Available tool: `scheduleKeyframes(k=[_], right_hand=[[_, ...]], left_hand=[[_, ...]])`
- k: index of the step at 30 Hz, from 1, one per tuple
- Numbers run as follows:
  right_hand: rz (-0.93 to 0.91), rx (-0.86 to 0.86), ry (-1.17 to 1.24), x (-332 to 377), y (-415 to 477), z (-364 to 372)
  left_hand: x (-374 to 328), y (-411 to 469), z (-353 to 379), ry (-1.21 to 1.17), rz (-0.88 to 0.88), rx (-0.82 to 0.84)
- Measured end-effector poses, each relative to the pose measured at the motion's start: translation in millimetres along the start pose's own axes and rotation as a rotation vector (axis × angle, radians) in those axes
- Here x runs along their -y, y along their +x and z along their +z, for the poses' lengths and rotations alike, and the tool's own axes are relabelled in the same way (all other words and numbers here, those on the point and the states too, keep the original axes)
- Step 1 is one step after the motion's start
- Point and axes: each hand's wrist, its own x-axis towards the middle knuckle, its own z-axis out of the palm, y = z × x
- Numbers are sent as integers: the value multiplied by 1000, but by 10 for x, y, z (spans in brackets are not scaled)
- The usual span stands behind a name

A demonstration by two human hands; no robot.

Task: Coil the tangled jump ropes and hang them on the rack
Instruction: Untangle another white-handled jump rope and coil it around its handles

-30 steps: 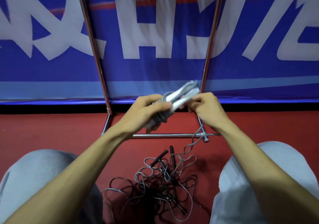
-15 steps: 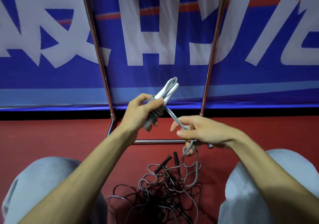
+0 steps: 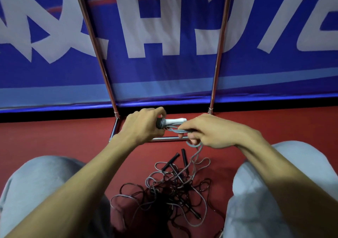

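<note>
left grip [image 3: 144, 126] curled round handles [image 3: 174, 121], now tipped level | right grip [image 3: 210, 133] pinching grey rope [image 3: 178, 131], back up beside the handles — another loop gathered | tail trails into floor tangle [image 3: 173, 188] — rack [image 3: 217, 60] not yet used

Just before the bottom bar of the chrome tube rack [image 3: 218, 54], the person's left hand [image 3: 144, 127] gripped the white-and-grey plastic handles [image 3: 173, 121] of a jump rope, and the right hand [image 3: 210, 131] pinched its grey cord [image 3: 178, 130] beside them. The cord trailed down into a tangled heap of grey and black jump ropes [image 3: 175, 188] on the red floor [image 3: 54, 137] in front of the rack. Behind the rack hung a blue banner with white lettering [image 3: 164, 73].
</note>
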Motion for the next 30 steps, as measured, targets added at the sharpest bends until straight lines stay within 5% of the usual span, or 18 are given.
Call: scheduleKeyframes(k=[11, 18, 21, 24, 30], right_hand=[[123, -564, 226, -129, 67, -94], [145, -607, 206, -210, 82, -115], [110, -545, 204, -219, 97, -108], [74, -541, 257, -230, 125, -96], [13, -391, 465, -227, 145, -66]], left_hand=[[-129, -63, -15, 112, 251, 52], [-66, -122, -158, 62, 355, 1], [-74, -171, -285, -159, 315, 161], [-112, -207, -408, -677, 235, 288], [-155, -157, -516, -1215, 0, 89]])
